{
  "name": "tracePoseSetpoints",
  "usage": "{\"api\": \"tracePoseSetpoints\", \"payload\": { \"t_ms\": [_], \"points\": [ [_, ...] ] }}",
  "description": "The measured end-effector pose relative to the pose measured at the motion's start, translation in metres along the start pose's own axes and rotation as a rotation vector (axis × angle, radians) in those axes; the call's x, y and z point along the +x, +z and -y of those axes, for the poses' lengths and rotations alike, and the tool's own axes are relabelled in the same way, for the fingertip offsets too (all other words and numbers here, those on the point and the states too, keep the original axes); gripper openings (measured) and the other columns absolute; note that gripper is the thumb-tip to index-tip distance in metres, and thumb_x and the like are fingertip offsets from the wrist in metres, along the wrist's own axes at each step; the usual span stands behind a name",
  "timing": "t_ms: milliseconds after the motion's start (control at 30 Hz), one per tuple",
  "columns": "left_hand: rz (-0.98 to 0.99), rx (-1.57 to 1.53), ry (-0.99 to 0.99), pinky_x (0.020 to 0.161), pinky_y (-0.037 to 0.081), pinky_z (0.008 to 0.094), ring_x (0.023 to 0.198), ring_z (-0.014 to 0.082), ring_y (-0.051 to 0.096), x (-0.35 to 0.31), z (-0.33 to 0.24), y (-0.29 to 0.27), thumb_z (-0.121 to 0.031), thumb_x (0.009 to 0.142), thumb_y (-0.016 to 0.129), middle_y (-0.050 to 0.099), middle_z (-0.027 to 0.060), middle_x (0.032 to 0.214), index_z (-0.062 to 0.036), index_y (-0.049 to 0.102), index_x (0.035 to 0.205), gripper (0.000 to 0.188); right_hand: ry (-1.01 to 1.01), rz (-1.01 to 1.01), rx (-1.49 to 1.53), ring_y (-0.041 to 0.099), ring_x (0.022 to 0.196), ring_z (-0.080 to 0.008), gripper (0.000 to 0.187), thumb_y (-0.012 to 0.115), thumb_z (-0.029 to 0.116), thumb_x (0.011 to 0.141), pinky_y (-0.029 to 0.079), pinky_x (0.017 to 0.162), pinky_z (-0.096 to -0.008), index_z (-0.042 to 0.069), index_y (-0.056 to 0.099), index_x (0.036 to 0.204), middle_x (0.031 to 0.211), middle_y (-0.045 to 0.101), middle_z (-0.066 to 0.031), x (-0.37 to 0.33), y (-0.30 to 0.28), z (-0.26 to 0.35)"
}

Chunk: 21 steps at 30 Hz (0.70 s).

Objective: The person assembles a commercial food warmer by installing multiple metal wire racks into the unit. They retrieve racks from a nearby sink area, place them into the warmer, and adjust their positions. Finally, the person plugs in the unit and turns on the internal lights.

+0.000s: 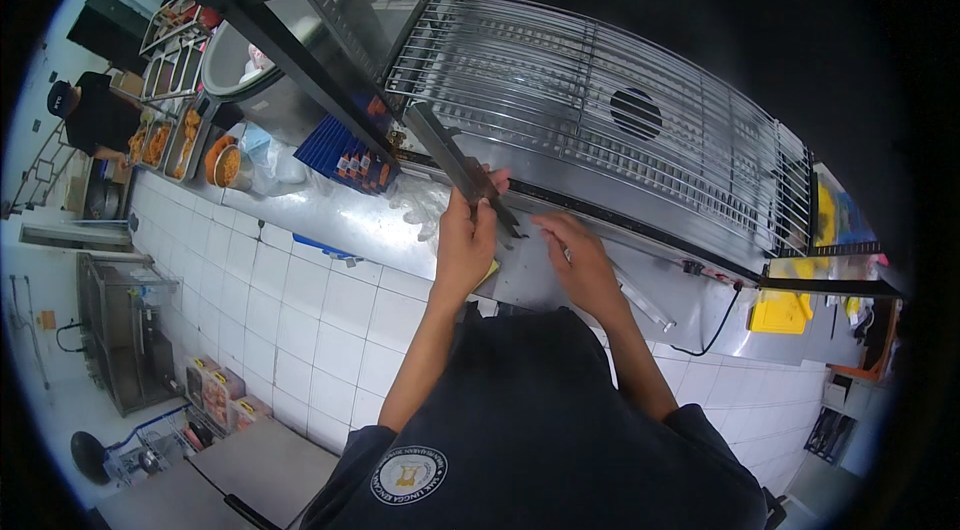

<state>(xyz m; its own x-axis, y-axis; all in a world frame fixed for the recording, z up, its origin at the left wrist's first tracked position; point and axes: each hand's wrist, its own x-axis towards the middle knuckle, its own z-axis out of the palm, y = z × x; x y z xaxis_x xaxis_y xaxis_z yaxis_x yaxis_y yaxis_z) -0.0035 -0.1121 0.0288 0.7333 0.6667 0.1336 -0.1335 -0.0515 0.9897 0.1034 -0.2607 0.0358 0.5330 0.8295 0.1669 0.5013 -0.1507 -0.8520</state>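
Note:
My left hand [468,230] is closed around a long, narrow metal bar [445,152], shaped like a channel or rail. The bar slants from upper left down toward the steel counter [535,275]. Just right of its lower end is my right hand [580,265], fingers bent and apart, with nothing visible in it. Beyond both hands stands a metal-framed cabinet [640,235] holding a wire rack [600,80]. A crumpled clear plastic bag [420,205] lies left of my left hand.
Blue printed boxes [345,155] stand at the cabinet's left, beside a large steel pot [270,95]. Food trays [180,145] line the far counter, near another person [95,115]. A black cable [712,330] hangs at the right, near a yellow board [782,310].

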Motion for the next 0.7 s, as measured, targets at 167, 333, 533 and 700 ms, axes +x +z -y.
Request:
{"api": "tracePoseSetpoints", "payload": {
  "t_ms": [167, 333, 533, 700],
  "points": [
    [0.109, -0.237, -0.162, 0.108, 0.04, 0.0349, 0.128, 0.0254, 0.051, 0.0, -0.005, -0.001, 0.006, 0.097, 0.033, 0.049, 0.0194, 0.141, 0.0034, 0.03, 0.141, 0.044, 0.153, 0.173, 0.295, 0.064, 0.078, -0.0154, 0.018, 0.063, 0.012, 0.093, 0.051, 0.068, -0.0305, 0.0, 0.063, 0.107, 0.087, 0.068, -0.008, 0.029, 0.007, 0.009],
    [0.089, -0.114, -0.173, 0.096, 0.047, 0.031, 0.113, 0.0174, 0.058, 0.002, -0.021, 0.008, -0.002, 0.097, 0.045, 0.059, 0.0137, 0.127, 0.0018, 0.045, 0.131, 0.034, 0.267, 0.244, 0.39, 0.055, 0.065, -0.0087, 0.014, 0.062, 0.013, 0.094, 0.047, 0.06, -0.0269, 0.0, 0.063, 0.097, 0.081, 0.063, -0.0052, 0.033, -0.004, 0.01],
    [0.156, 0.03, -0.295, 0.068, 0.055, 0.0266, 0.075, 0.009, 0.064, 0.034, -0.045, 0.033, -0.01, 0.094, 0.059, 0.069, 0.0082, 0.096, 0.0038, 0.06, 0.109, 0.02, 0.3, 0.069, 0.511, 0.058, 0.077, -0.0087, 0.034, 0.05, 0.03, 0.102, 0.049, 0.069, -0.0259, 0.001, 0.067, 0.107, 0.086, 0.065, -0.0012, 0.007, -0.043, -0.013],
    [0.459, 0.055, -0.195, 0.07, 0.056, 0.0273, 0.074, 0.0116, 0.065, 0.08, -0.049, 0.095, -0.014, 0.094, 0.06, 0.069, 0.0093, 0.1, 0.0042, 0.06, 0.112, 0.026, 0.451, -0.257, 0.171, 0.063, 0.08, -0.0167, 0.042, 0.047, 0.034, 0.103, 0.05, 0.075, -0.0304, -0.004, 0.065, 0.105, 0.087, 0.068, -0.0091, -0.072, -0.079, -0.038]
  ]
}}
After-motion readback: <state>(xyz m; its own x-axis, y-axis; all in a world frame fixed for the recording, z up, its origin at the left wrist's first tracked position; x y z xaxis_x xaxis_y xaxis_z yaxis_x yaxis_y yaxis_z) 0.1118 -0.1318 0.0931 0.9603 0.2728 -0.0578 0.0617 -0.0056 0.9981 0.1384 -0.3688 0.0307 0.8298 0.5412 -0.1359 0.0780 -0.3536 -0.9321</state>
